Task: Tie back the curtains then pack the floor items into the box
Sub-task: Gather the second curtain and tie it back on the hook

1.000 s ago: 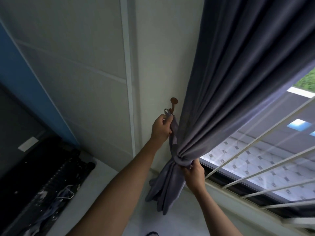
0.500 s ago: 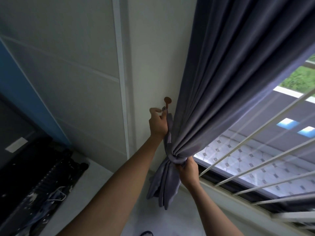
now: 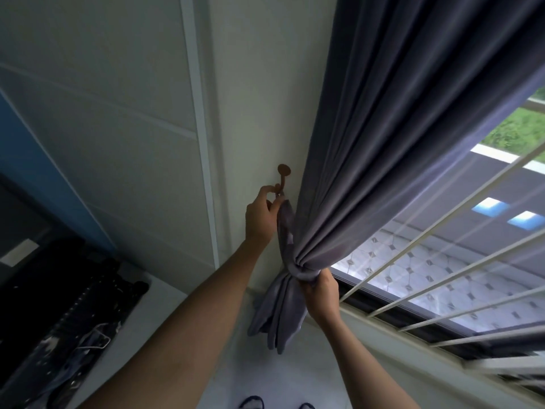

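Curtain (image 3: 392, 149) is bunched by the window, right of the wall hook (image 3: 283, 175). Left hand (image 3: 261, 219) reaches up, fingers pinching the tieback (image 3: 285, 228) end at the hook; whether it's looped on is hard to see. Right hand (image 3: 321, 293) squeezes the gathered knot lower down, fingers mostly hidden by fabric.

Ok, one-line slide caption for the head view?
Left hand loops the tieback onto the wall hook while right hand grips the gathered grey curtain.

Left hand (image 3: 261, 221) pinches tieback (image 3: 285, 228) end at wall hook (image 3: 283, 172); right hand (image 3: 320, 293) grips gathered grey curtain (image 3: 398, 143).
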The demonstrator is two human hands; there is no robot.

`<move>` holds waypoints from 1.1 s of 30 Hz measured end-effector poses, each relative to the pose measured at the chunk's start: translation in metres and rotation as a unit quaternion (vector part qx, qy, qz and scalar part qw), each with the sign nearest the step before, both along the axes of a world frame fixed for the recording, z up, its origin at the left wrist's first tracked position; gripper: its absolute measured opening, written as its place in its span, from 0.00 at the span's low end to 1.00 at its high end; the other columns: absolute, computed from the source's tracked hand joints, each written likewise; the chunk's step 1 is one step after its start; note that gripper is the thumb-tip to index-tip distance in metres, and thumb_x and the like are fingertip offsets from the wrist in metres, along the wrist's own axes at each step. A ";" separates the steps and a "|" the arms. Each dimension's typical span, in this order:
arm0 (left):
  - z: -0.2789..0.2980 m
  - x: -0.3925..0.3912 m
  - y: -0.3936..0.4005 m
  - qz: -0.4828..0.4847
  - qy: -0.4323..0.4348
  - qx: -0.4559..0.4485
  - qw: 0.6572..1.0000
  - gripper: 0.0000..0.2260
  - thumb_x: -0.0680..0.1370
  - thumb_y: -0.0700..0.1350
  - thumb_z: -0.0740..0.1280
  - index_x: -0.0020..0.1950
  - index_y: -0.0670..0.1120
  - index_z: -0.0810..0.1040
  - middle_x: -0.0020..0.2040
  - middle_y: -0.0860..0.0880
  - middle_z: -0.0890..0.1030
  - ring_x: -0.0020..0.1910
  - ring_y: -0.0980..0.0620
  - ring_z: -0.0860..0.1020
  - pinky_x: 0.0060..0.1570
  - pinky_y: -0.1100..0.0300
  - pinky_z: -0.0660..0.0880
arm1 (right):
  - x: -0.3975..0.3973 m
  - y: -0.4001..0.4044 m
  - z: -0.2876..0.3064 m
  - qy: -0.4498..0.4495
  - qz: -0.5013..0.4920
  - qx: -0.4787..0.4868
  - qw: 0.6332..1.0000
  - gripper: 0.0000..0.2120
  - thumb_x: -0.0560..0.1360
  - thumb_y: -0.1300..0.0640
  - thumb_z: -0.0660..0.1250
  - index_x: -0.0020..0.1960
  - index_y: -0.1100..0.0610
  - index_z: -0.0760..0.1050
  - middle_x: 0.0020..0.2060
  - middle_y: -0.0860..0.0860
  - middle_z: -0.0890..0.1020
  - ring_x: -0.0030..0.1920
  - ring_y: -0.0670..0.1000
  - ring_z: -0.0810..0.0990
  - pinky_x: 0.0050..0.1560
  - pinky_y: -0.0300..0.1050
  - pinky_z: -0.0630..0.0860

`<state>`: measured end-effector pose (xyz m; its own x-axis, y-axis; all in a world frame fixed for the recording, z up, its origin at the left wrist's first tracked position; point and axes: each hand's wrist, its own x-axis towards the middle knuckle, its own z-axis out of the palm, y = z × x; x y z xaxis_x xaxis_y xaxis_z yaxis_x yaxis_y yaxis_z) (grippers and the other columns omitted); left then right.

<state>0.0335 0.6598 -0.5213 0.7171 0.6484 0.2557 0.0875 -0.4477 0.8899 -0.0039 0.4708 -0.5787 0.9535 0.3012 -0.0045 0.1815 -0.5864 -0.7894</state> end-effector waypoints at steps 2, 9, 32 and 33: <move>0.000 -0.004 0.001 -0.003 0.008 0.013 1.000 0.12 0.79 0.48 0.65 0.59 0.43 0.76 0.35 0.49 0.78 0.32 0.53 0.76 0.34 0.59 0.75 | 0.002 -0.001 -0.001 0.006 -0.008 0.004 1.000 0.09 0.72 0.63 0.69 0.44 0.53 0.69 0.41 0.53 0.79 0.40 0.53 0.75 0.34 0.29 0.66; -0.059 -0.078 -0.038 -0.049 0.128 -0.025 0.990 0.10 0.75 0.34 0.62 0.54 0.44 0.73 0.51 0.49 0.75 0.47 0.49 0.76 0.45 0.66 0.67 | 0.002 -0.012 -0.001 0.063 -0.028 -0.029 0.997 0.18 0.67 0.61 0.72 0.55 0.56 0.72 0.48 0.50 0.76 0.49 0.49 0.72 0.43 0.39 0.65; -0.071 -0.075 -0.060 -0.224 0.204 0.062 0.951 0.11 0.73 0.47 0.72 0.38 0.41 0.77 0.35 0.43 0.82 0.37 0.43 0.79 0.35 0.57 0.69 | -0.015 -0.013 0.014 -0.031 -0.063 -0.264 0.962 0.17 0.74 0.43 0.61 0.48 0.57 0.73 0.45 0.55 0.81 0.49 0.61 0.79 0.41 0.50 0.68; -0.070 -0.075 -0.059 -0.227 0.208 0.065 0.949 0.11 0.73 0.47 0.72 0.38 0.40 0.78 0.35 0.43 0.82 0.37 0.44 0.80 0.36 0.56 0.70 | -0.013 -0.009 0.014 -0.052 -0.058 -0.273 0.959 0.16 0.75 0.44 0.60 0.47 0.57 0.74 0.44 0.55 0.81 0.48 0.61 0.79 0.40 0.50 0.66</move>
